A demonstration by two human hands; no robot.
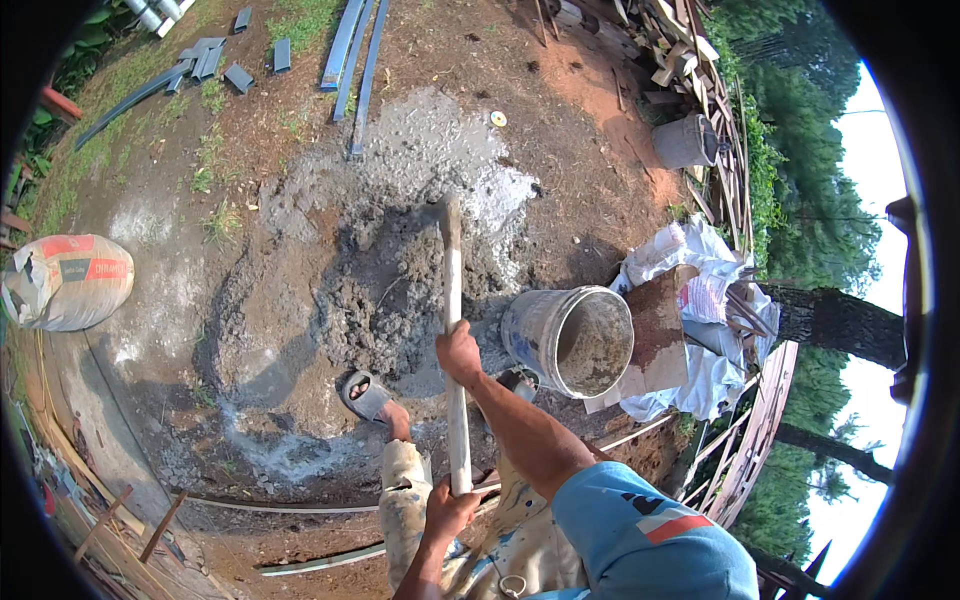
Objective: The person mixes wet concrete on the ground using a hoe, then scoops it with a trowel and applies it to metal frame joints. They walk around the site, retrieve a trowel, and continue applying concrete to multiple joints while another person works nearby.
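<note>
A long pale wooden handle (454, 300) runs from near my body out to a pile of wet grey mortar (385, 290). Its far end meets the mortar; the blade there is hidden or too coated to tell its kind. My right hand (459, 353) is wrapped round the handle about midway. Closer to my body, my left hand (449, 512) grips its near end. Just right of my right hand stands a mortar-stained bucket (528, 330), its mouth tilted toward me and its inside coated grey.
A large bag (80, 282) stands at the left. Grey metal channels (345, 50) lie at the far side. White sacks (690, 270) and a brown board (655, 335) lie right of the bucket. Another bucket (684, 143) stands by piled wood at the far right. My sandalled foot (368, 397) is beside the mortar.
</note>
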